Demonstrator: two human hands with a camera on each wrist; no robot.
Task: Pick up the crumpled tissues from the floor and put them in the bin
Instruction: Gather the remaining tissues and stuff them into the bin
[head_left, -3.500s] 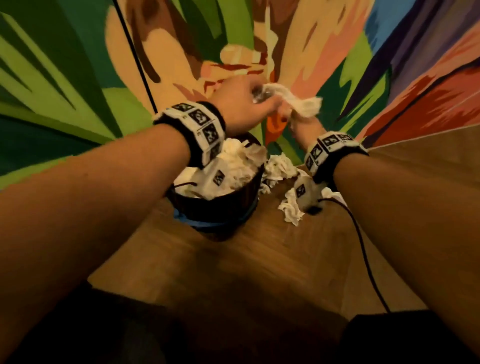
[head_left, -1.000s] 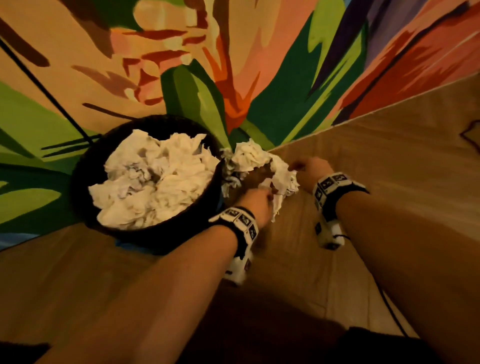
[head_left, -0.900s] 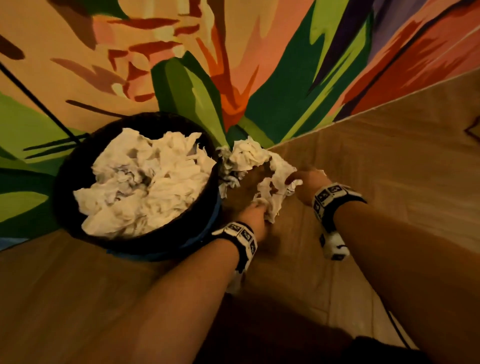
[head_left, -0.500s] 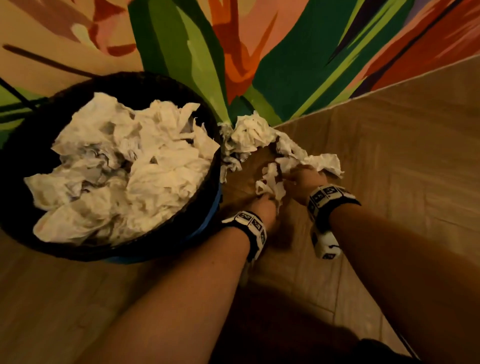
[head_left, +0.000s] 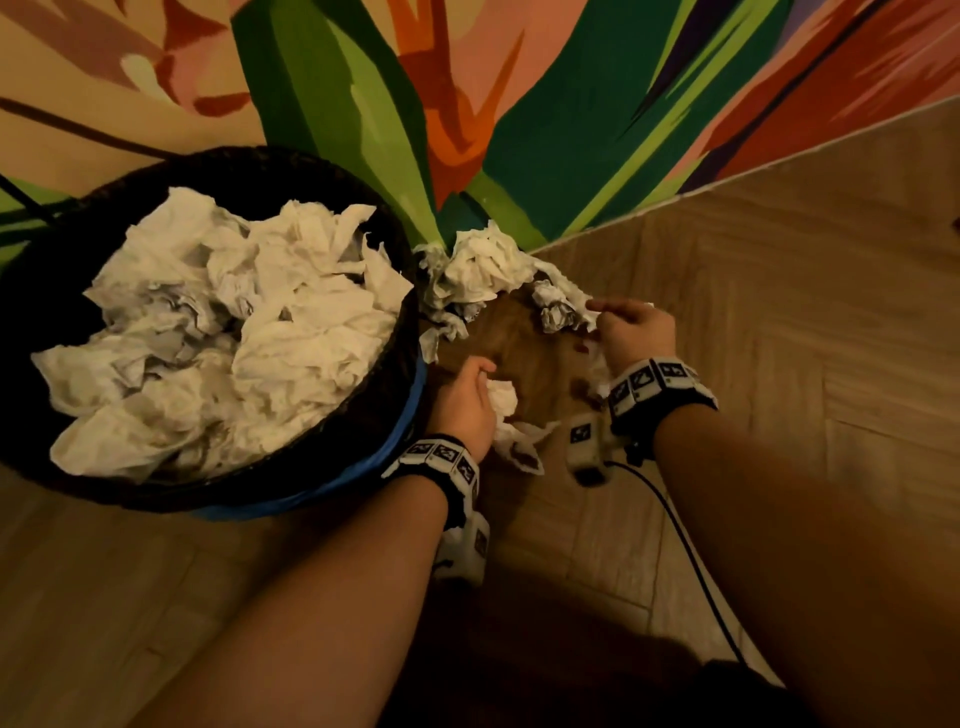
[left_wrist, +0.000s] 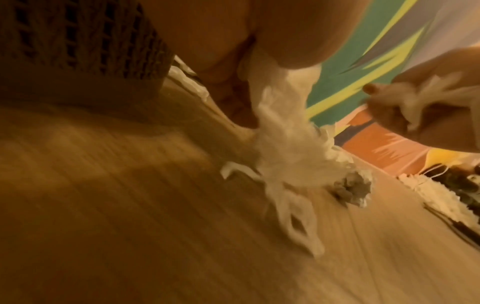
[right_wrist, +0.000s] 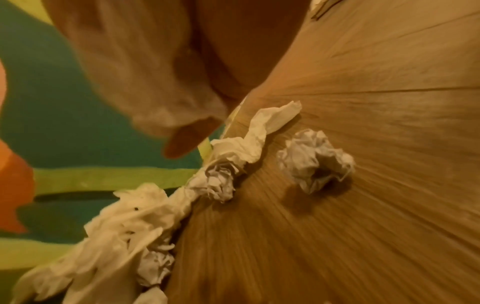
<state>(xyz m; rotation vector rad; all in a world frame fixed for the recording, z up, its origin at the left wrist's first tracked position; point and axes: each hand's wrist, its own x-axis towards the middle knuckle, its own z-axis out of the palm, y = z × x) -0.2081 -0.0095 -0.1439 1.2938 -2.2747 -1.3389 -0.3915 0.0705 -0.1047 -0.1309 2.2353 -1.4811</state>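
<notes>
Tissues are being gathered low at the floor now, where seconds ago both hands were up over the bin: nearest, the left hand (head_left: 464, 402) clenches a torn tissue (head_left: 506, 415) trailing onto the wooden floor (head_left: 727, 338); just beyond, the right hand (head_left: 636, 327) grasps another wad (left_wrist: 426, 102) beside a small crumpled ball (head_left: 553, 306). Farther off, the loose pile (head_left: 480, 267) lies against the painted wall (head_left: 571, 130); the bin (head_left: 395, 415), at left, is heaped, so several more trips seem needed.
</notes>
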